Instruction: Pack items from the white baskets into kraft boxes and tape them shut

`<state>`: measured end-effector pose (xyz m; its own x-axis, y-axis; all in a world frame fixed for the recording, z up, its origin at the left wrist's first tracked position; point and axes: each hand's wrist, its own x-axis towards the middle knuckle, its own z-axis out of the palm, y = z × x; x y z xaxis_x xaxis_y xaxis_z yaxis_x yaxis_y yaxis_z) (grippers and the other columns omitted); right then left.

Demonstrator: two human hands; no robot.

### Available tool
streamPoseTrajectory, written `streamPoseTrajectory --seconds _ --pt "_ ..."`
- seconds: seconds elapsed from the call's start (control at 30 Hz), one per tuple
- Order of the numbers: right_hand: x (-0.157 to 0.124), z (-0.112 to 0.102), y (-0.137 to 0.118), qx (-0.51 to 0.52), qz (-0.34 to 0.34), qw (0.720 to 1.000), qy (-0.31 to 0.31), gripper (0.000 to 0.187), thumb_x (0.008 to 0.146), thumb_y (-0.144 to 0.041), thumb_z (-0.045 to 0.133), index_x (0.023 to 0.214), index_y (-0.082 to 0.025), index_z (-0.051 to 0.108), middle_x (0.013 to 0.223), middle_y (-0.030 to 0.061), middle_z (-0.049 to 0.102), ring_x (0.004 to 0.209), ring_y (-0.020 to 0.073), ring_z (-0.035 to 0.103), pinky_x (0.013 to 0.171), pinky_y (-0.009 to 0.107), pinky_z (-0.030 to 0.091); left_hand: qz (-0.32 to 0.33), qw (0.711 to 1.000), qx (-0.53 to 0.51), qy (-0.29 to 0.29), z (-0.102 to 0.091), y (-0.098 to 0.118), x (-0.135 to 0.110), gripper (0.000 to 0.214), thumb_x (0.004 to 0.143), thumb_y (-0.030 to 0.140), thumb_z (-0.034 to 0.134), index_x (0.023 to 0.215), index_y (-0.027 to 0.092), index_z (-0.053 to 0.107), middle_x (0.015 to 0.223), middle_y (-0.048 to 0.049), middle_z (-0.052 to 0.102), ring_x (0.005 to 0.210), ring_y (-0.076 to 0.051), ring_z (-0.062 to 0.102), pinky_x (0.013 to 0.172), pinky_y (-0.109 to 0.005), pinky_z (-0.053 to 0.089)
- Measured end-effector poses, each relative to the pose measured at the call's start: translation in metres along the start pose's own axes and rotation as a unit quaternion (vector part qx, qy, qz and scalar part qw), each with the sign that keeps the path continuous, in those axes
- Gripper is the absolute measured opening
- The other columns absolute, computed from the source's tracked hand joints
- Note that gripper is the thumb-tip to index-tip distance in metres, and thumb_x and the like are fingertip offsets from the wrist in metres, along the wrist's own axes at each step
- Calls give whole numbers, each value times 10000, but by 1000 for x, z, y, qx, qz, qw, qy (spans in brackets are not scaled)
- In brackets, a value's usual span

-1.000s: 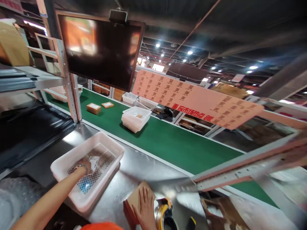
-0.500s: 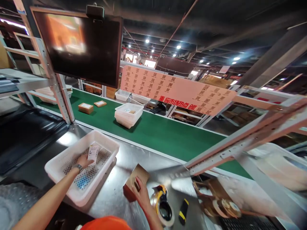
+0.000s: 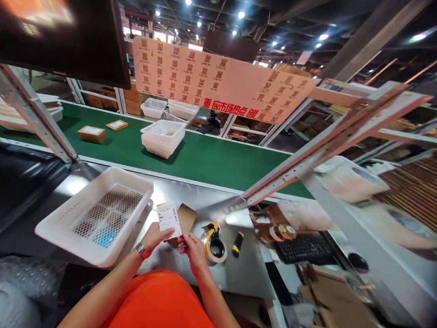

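A white printed label sheet (image 3: 168,219) is pinched in my left hand (image 3: 155,237), upright in front of me with its print facing up. The fingers of my right hand (image 3: 194,249) are closed at the sheet's lower right corner. Just behind the sheet a small brown cardboard box (image 3: 186,218) rests on the metal table, partly covered by the paper and my hands. To the left stands a white mesh-bottomed basket (image 3: 129,230) with something blue showing at its floor. A yellow and black tape dispenser (image 3: 215,246) lies right of my right hand.
A yellow and black box cutter (image 3: 238,244) lies right of the dispenser. Beyond the table runs a green conveyor belt (image 3: 211,159) with stacked white baskets (image 3: 163,139) and small parcels (image 3: 92,134). A slanted metal post (image 3: 290,164) and a keyboard (image 3: 303,248) are on the right.
My left hand has brought the label sheet out of the basket to the right, over the box. My right hand has left the box top and met the sheet. The view has turned right and down.
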<state>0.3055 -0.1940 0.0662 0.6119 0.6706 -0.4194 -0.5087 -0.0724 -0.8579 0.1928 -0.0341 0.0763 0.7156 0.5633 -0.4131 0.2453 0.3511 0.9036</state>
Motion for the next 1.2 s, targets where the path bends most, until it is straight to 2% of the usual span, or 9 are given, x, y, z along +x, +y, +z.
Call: streamPoseTrajectory --seconds 0.13,0.33,0.6,0.77,0.9,0.97,1.03,1.1,1.2 --pt "-5 -11 1 -8 3 1000 21 558 641 -713 1002 788 -215 798 762 8 793 626 133 600 582 261 428 -4 999 44 -6 6 1 4 333 736 466 954 769 179 789 741 -54 769 716 -215 675 671 -333 526" --pt "-4 -17 -1 -32 4 999 41 557 624 -687 1002 778 -202 777 721 -6 749 612 124 569 591 266 404 -11 998 59 -20 15 -1 9 390 714 537 942 757 194 761 712 -31 732 663 -192 624 645 -325 469" --pt "1 -22 1 -44 -1 999 20 499 704 -677 957 786 -215 789 766 11 770 638 141 575 606 277 410 -22 998 55 -17 18 -1 10 338 722 488 935 716 215 734 685 -17 710 643 -178 578 617 -314 441" --pt "8 -20 -1 -85 -14 996 14 480 710 -655 951 724 -214 762 702 -4 726 610 135 532 616 288 389 -19 999 17 -22 13 -8 13 386 717 517 964 737 206 737 681 -24 721 693 -206 652 658 -331 525" --pt "12 -16 -1 -78 -12 997 20 489 663 -658 956 682 -217 745 643 -22 691 578 121 477 623 293 368 -46 998 29 -18 14 -18 18 482 720 562 942 959 175 783 899 -91 810 839 -272 754 809 -418 626" --pt "13 -14 0 -66 -3 997 29 503 624 -669 968 691 -219 752 648 -21 699 575 121 478 619 295 367 -27 994 84 65 17 -23 17 635 670 518 964 1162 161 780 1157 -150 827 1060 -340 786 996 -515 642" --pt "14 -12 1 -62 2 997 35 518 605 -681 973 699 -222 755 651 -18 704 577 126 484 619 298 371 44 981 133 135 21 -26 12 741 660 499 959 1295 171 765 1399 -189 776 1307 -387 733 1173 -565 579" --pt "14 -11 2 -69 -4 997 32 517 621 -689 966 695 -222 757 639 -18 692 583 133 483 623 303 368 100 980 145 96 24 -25 4 603 750 555 898 1228 197 816 1418 -175 791 1348 -380 717 1203 -522 557" --pt "15 -13 6 -94 -27 995 10 510 686 -701 933 665 -223 753 607 -21 649 593 141 462 628 310 351 91 987 126 -34 29 -22 -5 443 889 666 766 896 232 854 1072 -121 880 1056 -335 784 1025 -438 604"
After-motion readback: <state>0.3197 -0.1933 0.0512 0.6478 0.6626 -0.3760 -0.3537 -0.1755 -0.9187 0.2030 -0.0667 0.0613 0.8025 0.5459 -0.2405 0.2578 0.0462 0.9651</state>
